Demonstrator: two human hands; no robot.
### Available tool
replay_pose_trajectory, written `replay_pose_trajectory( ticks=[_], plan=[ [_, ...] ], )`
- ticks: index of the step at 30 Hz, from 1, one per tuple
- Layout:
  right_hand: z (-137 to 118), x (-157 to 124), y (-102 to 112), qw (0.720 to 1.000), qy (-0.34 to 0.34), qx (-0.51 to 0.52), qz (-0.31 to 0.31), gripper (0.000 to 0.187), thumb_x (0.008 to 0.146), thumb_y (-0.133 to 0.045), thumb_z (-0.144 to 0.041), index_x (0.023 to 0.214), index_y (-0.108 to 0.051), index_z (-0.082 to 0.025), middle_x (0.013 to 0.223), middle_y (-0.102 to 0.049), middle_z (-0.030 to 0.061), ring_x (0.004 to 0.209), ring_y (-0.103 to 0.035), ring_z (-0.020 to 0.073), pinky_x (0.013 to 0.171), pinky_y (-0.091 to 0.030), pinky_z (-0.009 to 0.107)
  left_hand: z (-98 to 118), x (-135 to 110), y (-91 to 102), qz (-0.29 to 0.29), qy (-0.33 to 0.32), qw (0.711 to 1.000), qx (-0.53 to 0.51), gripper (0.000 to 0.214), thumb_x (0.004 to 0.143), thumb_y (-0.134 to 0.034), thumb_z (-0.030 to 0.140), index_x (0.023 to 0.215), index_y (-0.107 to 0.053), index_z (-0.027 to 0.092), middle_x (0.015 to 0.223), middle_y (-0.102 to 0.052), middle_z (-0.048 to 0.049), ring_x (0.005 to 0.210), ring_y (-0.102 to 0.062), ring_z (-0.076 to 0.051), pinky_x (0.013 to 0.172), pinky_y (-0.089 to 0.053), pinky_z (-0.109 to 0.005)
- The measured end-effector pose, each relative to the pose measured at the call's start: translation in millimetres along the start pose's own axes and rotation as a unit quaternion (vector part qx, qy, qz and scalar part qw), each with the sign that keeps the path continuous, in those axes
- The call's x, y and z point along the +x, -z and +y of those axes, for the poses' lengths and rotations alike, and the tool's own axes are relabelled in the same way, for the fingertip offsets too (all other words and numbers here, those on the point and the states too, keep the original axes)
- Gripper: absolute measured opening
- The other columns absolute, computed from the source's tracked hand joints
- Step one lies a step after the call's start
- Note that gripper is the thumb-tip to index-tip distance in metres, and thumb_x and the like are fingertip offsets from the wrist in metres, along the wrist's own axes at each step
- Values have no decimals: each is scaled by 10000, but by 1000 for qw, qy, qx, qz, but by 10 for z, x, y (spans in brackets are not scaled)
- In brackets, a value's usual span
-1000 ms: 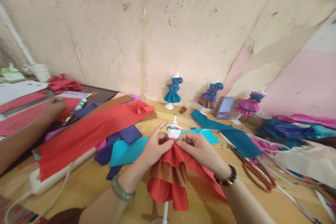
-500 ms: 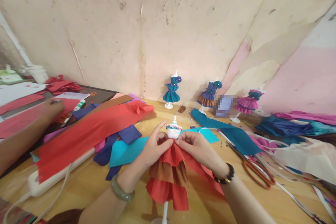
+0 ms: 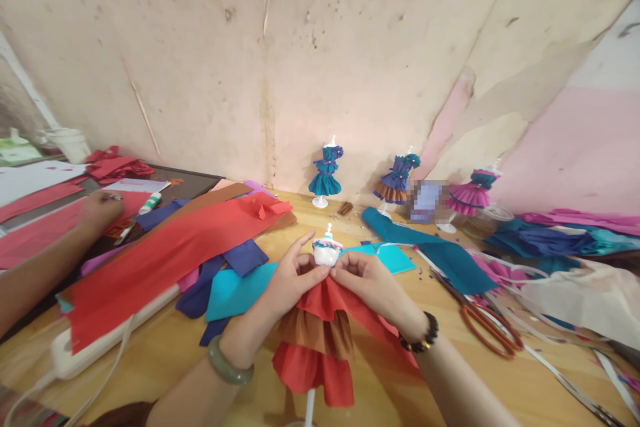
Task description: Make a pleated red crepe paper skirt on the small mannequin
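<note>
A small white dress form on a stand is right in front of me, its skirt layered in red and brown crepe paper. My left hand pinches the gathered top of the red crepe paper at the waist. Close against it, my right hand pinches the same red strip, whose loose length trails down to the right under my wrist. Thumb tips nearly meet at the front of the form. Bits of pink and blue trim ring the form's upper edge.
Three dressed miniature forms, one in teal, stand by the wall. Orange-handled scissors lie right. Left are red crepe sheets over a white power strip. A co-worker's hand holds a small object over red paper.
The form and both my hands have shifted slightly left in view, still pinching the red paper. The co-worker's hand has moved slightly.
</note>
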State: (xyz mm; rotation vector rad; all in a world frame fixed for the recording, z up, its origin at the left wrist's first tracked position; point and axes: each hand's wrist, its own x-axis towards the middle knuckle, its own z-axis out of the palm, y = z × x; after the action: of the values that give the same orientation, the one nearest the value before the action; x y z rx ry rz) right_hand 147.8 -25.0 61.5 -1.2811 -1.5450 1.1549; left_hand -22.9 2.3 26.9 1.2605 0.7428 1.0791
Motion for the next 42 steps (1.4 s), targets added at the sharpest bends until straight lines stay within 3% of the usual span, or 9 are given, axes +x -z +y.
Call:
replay_pose_trajectory(
  ticks=[9, 14, 21, 31, 42],
  plan=[
    [32, 17, 0, 999, 29, -33, 3, 336, 764, -676, -440, 644, -462, -211, 617, -469, -48, 577, -413, 105, 548, -325, 258, 34, -4, 9, -15, 44, 999, -24, 1015, 698, -804, 371, 1529, -264, 153, 897, -712, -46, 849, -649, -200, 774, -472, -303],
    [15, 16, 56, 998, 34, -34, -26, 337, 776, -671, -496, 709, -533, -196, 691, -551, -18, 628, -479, 121, 602, -386, 270, -29, 26, 60, -8, 44, 999, -28, 998, 705, -792, 348, 1533, -269, 153, 950, -721, -65, 864, -656, -209, 766, -477, -308],
    [-47, -23, 162, 999, 14, -47, -24, 389, 783, -638, -567, 729, -590, -185, 683, -553, -12, 615, -460, 120, 572, -368, 267, -39, 32, 102, 7, 56, 997, -60, 964, 676, -818, 324, 1504, -342, 191, 1030, -708, -75, 905, -663, -220, 800, -476, -322],
    [-89, -71, 99, 997, 30, -61, -36, 283, 794, -648, -460, 746, -595, -186, 697, -601, 2, 602, -487, 119, 550, -360, 258, -31, 20, 124, -30, 49, 996, -64, 813, 769, -762, 370, 1478, -390, 225, 1021, -689, -71, 982, -655, -256, 863, -477, -374],
    [-9, -50, 84, 995, 50, -74, -32, 285, 840, -613, -467, 775, -602, -190, 726, -612, 12, 635, -511, 136, 579, -388, 271, -5, 20, 110, -30, 54, 995, -73, 897, 706, -816, 357, 1477, -383, 206, 984, -700, -65, 954, -665, -244, 846, -479, -351]
  ],
)
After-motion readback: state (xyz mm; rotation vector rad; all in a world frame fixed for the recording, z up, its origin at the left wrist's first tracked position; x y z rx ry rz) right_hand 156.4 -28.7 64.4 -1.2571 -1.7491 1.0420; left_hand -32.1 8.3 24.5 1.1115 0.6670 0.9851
